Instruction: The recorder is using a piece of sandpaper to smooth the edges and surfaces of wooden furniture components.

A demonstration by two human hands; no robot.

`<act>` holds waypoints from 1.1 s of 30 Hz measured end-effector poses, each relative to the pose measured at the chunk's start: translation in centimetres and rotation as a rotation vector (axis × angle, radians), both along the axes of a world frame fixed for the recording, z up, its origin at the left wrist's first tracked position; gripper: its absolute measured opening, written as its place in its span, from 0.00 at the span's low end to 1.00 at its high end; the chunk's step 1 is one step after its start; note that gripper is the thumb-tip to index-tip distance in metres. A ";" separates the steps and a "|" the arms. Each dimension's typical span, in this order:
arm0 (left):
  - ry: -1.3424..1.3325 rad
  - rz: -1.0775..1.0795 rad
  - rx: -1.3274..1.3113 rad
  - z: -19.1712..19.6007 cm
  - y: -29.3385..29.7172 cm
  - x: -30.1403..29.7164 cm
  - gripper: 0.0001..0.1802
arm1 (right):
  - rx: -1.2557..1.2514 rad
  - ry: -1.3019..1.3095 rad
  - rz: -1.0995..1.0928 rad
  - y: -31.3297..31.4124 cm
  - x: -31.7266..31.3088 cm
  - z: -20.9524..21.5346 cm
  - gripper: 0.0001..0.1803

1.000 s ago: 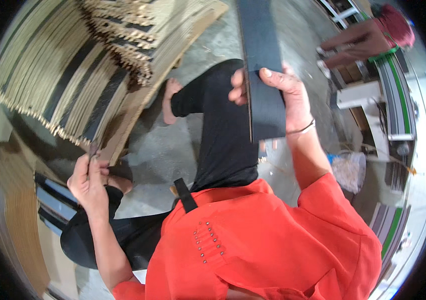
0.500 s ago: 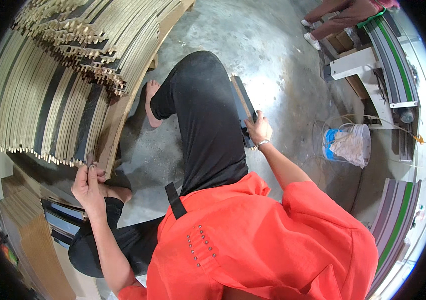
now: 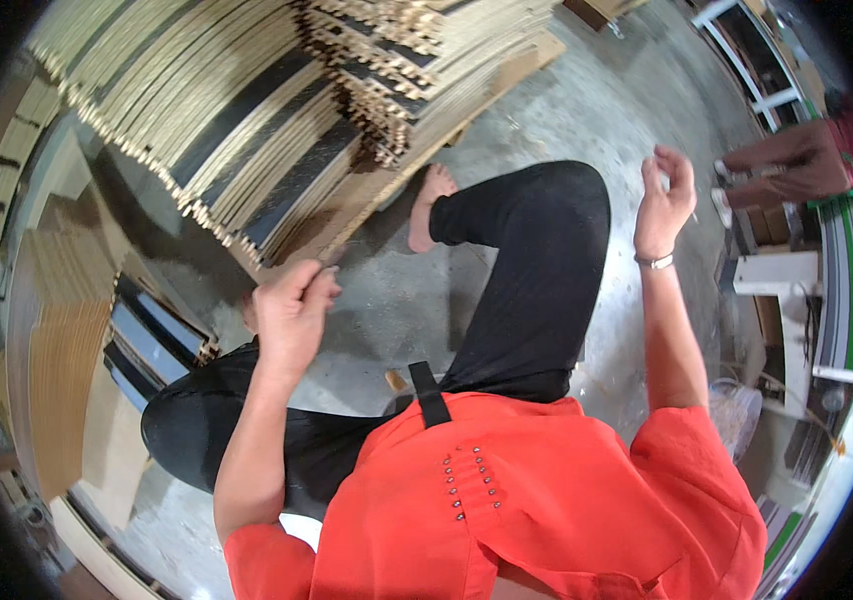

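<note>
My left hand (image 3: 291, 312) is closed, its fingers curled together just in front of the near end of a large stack of wooden strips (image 3: 171, 90). Anything small between those fingertips is too unclear to make out. Out to the right, my right hand (image 3: 666, 205) is raised past my bent knee, fingers loosely bent and apart, holding nothing that I can see. The stacked strips are pale with some black ones among them, their ends jagged, and they rest on a brown board (image 3: 351, 220).
Beside my left knee lie black-and-grey panels (image 3: 153, 335) next to a stack of brown boards (image 3: 51, 370). A clear plastic bag (image 3: 733, 410) and a white machine frame (image 3: 776, 275) stand at right. Another person's legs (image 3: 786, 165) show at far right.
My right hand has let go of the dark strips beside my knee and lifted away. The view has swung left. My left hand has left the dark piece at the stack's end.
</note>
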State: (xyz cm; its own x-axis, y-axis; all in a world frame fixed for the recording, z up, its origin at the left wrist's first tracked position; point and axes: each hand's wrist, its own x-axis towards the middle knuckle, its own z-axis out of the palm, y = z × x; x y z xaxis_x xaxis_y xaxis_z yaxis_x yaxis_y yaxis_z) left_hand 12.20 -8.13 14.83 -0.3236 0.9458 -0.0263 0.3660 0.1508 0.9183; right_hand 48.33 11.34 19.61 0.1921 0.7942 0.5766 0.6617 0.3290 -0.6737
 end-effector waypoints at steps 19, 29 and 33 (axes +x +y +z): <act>0.267 -0.052 0.198 1.1 -0.7 -2.2 0.04 | -0.355 -0.936 0.640 13.1 -39.6 -8.1 0.36; 0.217 -0.020 0.145 0.9 -1.1 -2.7 0.04 | -0.100 -1.146 0.694 12.3 -36.7 -6.0 0.39; 0.050 0.030 0.131 -0.5 -1.2 -2.7 0.04 | -0.319 -0.844 0.914 8.5 -32.6 -3.6 0.27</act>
State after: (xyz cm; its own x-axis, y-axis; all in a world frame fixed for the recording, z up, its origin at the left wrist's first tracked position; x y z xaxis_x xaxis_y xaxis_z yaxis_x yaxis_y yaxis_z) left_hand 9.52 -9.37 14.30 -0.3493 0.9301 0.1133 0.4092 0.0427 0.9114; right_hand 15.76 19.84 15.97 -0.8231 0.5677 0.0137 0.5400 0.7899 -0.2908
